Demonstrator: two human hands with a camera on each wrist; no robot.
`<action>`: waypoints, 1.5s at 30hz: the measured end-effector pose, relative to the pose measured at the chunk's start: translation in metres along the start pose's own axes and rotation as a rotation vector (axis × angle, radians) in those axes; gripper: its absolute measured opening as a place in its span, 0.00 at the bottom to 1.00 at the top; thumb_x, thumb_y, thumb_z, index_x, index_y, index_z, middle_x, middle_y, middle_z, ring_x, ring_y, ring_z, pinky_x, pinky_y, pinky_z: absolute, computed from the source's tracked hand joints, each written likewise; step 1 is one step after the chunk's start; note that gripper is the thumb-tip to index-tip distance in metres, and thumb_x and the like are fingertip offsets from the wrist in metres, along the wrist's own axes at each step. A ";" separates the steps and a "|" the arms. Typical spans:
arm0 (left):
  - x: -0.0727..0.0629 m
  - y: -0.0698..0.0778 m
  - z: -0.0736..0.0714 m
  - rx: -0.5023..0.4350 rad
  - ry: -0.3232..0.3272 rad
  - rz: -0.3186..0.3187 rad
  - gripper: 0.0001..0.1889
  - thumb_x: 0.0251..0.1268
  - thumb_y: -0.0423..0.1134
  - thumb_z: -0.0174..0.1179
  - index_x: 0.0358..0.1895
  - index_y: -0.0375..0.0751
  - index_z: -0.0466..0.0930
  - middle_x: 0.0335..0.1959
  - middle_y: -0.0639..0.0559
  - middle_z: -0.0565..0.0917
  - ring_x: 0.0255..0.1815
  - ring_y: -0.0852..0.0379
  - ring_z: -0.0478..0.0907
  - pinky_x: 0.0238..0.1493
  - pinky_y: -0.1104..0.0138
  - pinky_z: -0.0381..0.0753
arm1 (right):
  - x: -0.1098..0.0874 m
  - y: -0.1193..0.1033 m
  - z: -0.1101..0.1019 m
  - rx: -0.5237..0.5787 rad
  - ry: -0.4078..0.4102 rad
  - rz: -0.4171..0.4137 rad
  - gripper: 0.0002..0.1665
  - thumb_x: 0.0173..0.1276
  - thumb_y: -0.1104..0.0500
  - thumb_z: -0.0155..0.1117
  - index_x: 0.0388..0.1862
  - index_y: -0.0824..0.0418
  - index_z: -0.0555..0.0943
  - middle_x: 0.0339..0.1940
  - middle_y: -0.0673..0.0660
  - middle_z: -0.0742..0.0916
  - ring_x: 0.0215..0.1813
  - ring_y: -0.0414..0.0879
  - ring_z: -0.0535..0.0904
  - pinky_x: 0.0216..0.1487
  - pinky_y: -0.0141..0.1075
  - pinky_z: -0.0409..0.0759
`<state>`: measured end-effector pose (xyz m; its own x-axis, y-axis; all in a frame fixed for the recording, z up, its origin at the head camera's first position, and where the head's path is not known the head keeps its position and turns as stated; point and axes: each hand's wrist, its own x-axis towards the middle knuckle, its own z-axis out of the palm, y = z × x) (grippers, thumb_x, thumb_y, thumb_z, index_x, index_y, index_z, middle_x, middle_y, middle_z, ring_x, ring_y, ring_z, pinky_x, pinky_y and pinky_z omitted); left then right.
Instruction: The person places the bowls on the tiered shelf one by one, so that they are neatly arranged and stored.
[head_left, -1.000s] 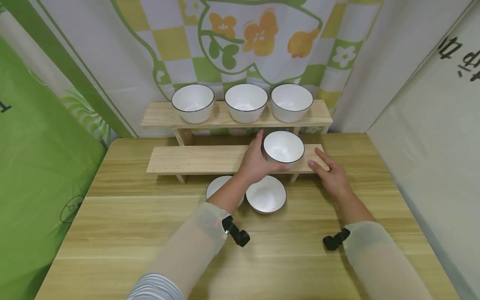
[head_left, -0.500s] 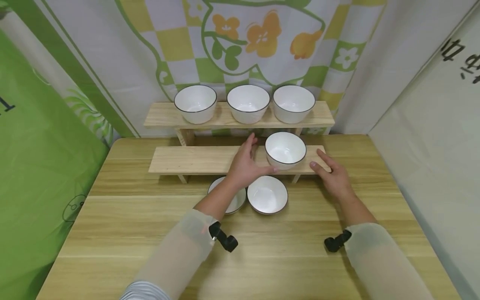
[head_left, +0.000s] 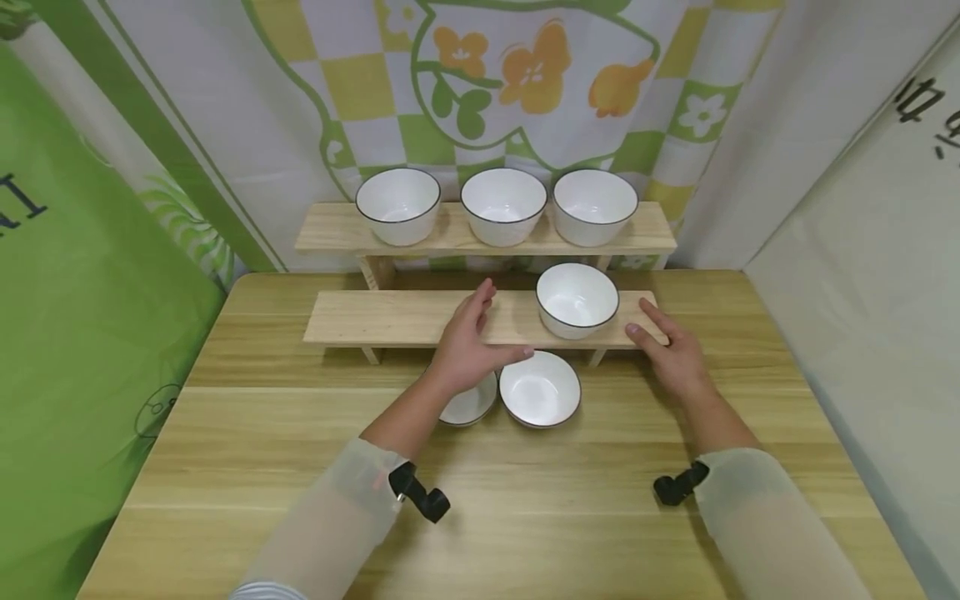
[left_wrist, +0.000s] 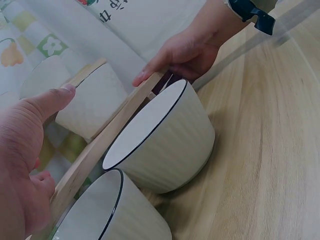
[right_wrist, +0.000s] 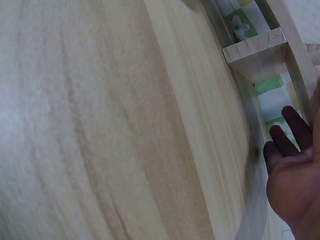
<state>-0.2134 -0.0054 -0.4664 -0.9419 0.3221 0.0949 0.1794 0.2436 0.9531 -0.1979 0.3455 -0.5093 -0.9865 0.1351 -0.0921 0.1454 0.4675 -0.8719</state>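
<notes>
A white bowl point(head_left: 576, 300) with a dark rim stands upright on the right part of the lower wooden shelf point(head_left: 390, 317). My left hand point(head_left: 461, 358) is apart from it, to its left, fingers extended and thumb spread, above two more white bowls. Of these, the right bowl point(head_left: 542, 392) shows almost whole, while the left bowl point(head_left: 471, 404) is partly covered by my hand. My right hand point(head_left: 678, 358) grips the lower shelf's right end, thumb on top. In the right wrist view, the right hand's other fingers point(right_wrist: 295, 130) reach beneath the board.
Behind and higher, an upper wooden shelf point(head_left: 450, 237) bears three white bowls in a row: a left bowl point(head_left: 398, 208), a middle bowl point(head_left: 504, 208) and a right bowl point(head_left: 596, 208). A patterned curtain point(head_left: 367, 92) hangs behind the wooden table point(head_left: 262, 417).
My left hand has let go of the bowl on the lower shelf and moved left and slightly toward me. That bowl stays on the shelf, and my right hand keeps its hold.
</notes>
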 end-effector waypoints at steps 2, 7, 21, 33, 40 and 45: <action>-0.003 0.000 -0.003 0.010 -0.002 0.009 0.63 0.50 0.50 0.84 0.85 0.50 0.48 0.81 0.56 0.59 0.81 0.58 0.56 0.78 0.67 0.59 | -0.001 -0.001 0.000 0.003 0.000 0.003 0.46 0.72 0.32 0.64 0.83 0.43 0.62 0.84 0.59 0.60 0.84 0.61 0.49 0.81 0.60 0.49; -0.011 -0.002 -0.011 0.018 -0.004 0.042 0.59 0.53 0.48 0.83 0.84 0.46 0.53 0.81 0.51 0.60 0.81 0.57 0.56 0.78 0.65 0.59 | -0.002 -0.002 0.000 0.008 0.005 0.004 0.46 0.72 0.32 0.64 0.83 0.44 0.62 0.84 0.58 0.60 0.84 0.61 0.49 0.81 0.60 0.49; -0.042 -0.011 -0.031 0.076 0.078 0.056 0.47 0.54 0.46 0.82 0.77 0.41 0.67 0.74 0.53 0.70 0.73 0.44 0.70 0.74 0.59 0.69 | -0.003 -0.003 0.002 0.032 0.015 -0.010 0.45 0.73 0.34 0.65 0.83 0.44 0.63 0.84 0.58 0.61 0.84 0.60 0.51 0.81 0.58 0.49; -0.062 -0.026 -0.045 0.083 0.117 0.101 0.41 0.53 0.41 0.82 0.70 0.36 0.74 0.66 0.46 0.76 0.67 0.49 0.74 0.70 0.59 0.73 | -0.003 -0.002 0.003 0.047 0.040 -0.017 0.45 0.72 0.35 0.66 0.83 0.47 0.64 0.83 0.59 0.62 0.83 0.60 0.53 0.81 0.55 0.51; -0.073 -0.034 -0.050 0.116 0.120 0.083 0.41 0.51 0.40 0.84 0.70 0.37 0.75 0.64 0.46 0.77 0.66 0.47 0.74 0.69 0.54 0.74 | -0.004 -0.003 0.004 0.041 0.022 -0.011 0.46 0.72 0.34 0.66 0.83 0.45 0.63 0.84 0.59 0.61 0.84 0.61 0.51 0.81 0.58 0.49; -0.080 -0.041 -0.051 0.152 0.113 0.041 0.42 0.48 0.43 0.85 0.70 0.41 0.75 0.66 0.47 0.75 0.68 0.46 0.73 0.72 0.53 0.72 | -0.004 -0.003 0.004 0.039 0.031 -0.007 0.45 0.73 0.34 0.66 0.83 0.45 0.63 0.84 0.59 0.61 0.84 0.60 0.51 0.81 0.56 0.49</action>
<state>-0.1600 -0.0881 -0.4980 -0.9573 0.2323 0.1723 0.2509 0.3709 0.8941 -0.1948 0.3400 -0.5078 -0.9847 0.1590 -0.0718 0.1351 0.4342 -0.8906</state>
